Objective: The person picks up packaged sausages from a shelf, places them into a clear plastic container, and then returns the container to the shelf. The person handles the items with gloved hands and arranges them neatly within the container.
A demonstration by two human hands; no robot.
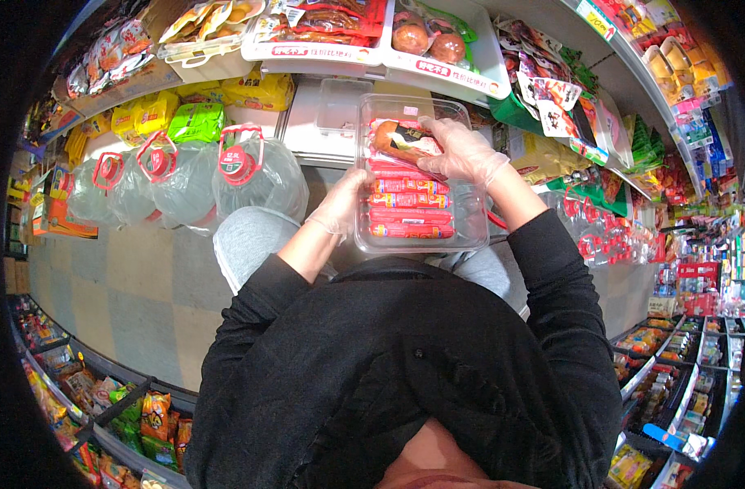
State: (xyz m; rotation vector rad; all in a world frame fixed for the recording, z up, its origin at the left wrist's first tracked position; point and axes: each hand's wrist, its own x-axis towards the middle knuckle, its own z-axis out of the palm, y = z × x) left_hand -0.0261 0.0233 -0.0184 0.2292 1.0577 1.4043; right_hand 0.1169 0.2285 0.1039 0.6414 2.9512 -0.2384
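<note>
A clear plastic box [409,244] rests before me, tilted over my knees by the shelf edge. Several red-wrapped sausages [409,200] lie in rows inside it. My left hand [343,202], in a thin clear glove, grips the box's left wall. In its upper part my right hand [461,150], gloved too, has its fingers on a larger brown sausage in a printed wrapper [403,139]. Bottles show through the box's right side. Behind the box, a smaller clear container [343,104] stands on the white shelf.
Large water bottles with red handles [238,165] stand on the floor at left. White bins [446,67] of packaged food line the shelf above. Yellow and green packs [195,122] lie on the lower shelf. Snack racks [128,397] run behind me on both sides.
</note>
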